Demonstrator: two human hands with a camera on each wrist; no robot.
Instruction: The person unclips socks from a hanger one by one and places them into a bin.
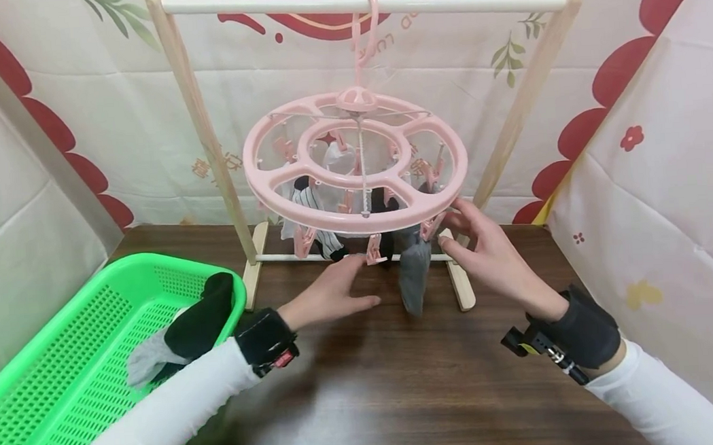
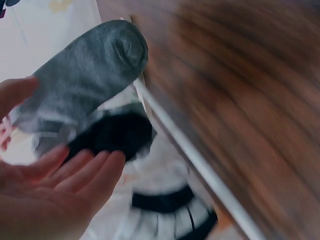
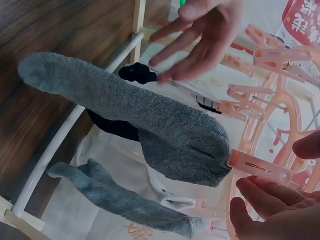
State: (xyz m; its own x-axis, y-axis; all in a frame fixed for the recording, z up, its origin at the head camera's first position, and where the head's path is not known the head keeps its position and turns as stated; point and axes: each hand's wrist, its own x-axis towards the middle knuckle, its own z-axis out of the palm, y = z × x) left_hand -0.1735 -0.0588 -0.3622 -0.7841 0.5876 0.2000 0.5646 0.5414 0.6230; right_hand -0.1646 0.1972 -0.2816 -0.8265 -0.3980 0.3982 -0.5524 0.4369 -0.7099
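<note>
Right hand (image 1: 494, 253), thumb and fingers apart, beside clip (image 3: 259, 168) holding gray sock (image 3: 125, 102), left hand (image 1: 330, 292) spread near pink hanger (image 1: 325, 217)

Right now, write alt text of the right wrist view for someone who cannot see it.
A gray sock hangs from a pink clip beside the right hand. The left hand, blurred, is near the top; another gray sock hangs farther back.

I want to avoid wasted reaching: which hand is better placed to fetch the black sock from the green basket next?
Probably the left hand: it holds nothing, and the green basket with the black sock lies nearer it. The right hand is farther off, beside the pink clip holding a grey sock.
</note>
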